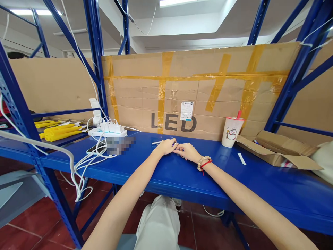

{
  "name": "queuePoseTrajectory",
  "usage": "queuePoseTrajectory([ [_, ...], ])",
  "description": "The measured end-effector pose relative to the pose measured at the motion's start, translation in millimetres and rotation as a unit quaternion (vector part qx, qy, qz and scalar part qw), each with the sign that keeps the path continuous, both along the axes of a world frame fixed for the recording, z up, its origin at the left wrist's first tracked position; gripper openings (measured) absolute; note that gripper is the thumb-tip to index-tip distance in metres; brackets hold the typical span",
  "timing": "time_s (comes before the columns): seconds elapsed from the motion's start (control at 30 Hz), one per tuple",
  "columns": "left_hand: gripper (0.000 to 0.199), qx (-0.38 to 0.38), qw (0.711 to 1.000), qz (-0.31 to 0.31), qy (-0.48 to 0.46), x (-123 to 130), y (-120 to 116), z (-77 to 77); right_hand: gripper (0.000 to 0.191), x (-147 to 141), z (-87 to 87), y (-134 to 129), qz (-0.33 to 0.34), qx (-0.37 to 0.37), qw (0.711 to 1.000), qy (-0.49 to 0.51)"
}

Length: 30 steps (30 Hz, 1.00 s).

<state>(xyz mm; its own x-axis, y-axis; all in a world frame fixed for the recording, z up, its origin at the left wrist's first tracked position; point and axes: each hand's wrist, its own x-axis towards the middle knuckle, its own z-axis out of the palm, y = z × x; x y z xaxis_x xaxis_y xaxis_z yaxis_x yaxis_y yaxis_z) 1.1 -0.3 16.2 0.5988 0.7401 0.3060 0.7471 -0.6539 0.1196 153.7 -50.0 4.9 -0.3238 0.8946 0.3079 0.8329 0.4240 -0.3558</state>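
My left hand (pixel 166 146) rests low over the blue shelf top, its fingers closed. A slim silver, pen-like stick (pixel 156 142) pokes out on its left side. Right beside it, my right hand (pixel 187 152) has its fingers bent together, and its fingertips meet those of the left hand. A small pale bit shows between the two hands; most of whatever lies under the fingers is hidden. The right wrist wears a beaded bracelet (pixel 203 162) and a red cord.
White cables (pixel 96 152) tangle around a power strip (pixel 108 131) at left, near yellow-handled tools (pixel 62 132). A paper cup with a red straw (pixel 232 132), a white paper strip (pixel 241 159) and an open cardboard box (pixel 275 149) stand right. Taped cardboard (pixel 135 100) walls the back.
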Motion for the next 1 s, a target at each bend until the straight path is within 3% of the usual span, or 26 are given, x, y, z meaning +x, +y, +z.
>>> queuePoseTrajectory([
  [0.23, 0.030, -0.002, 1.000, -0.001, 0.002, 0, 2, -1.3, 0.035, -4, 3.5, -2, -0.095, 0.057, 0.993, -0.043],
  [0.4, 0.031, -0.002, 1.000, -0.004, 0.003, 0, 2, -0.6, 0.036, -11, 7.2, -8, -0.121, 0.073, 0.986, -0.086],
  [0.83, 0.030, -0.004, 1.000, 0.000, -0.003, 0, -2, 4.6, 0.031, -21, 9.0, -14, -0.137, 0.065, 0.985, -0.080],
  [1.0, 0.031, 0.000, 1.000, -0.006, 0.000, -1, 0, 3.4, 0.032, -20, 7.7, -14, -0.079, 0.054, 0.992, -0.078],
])
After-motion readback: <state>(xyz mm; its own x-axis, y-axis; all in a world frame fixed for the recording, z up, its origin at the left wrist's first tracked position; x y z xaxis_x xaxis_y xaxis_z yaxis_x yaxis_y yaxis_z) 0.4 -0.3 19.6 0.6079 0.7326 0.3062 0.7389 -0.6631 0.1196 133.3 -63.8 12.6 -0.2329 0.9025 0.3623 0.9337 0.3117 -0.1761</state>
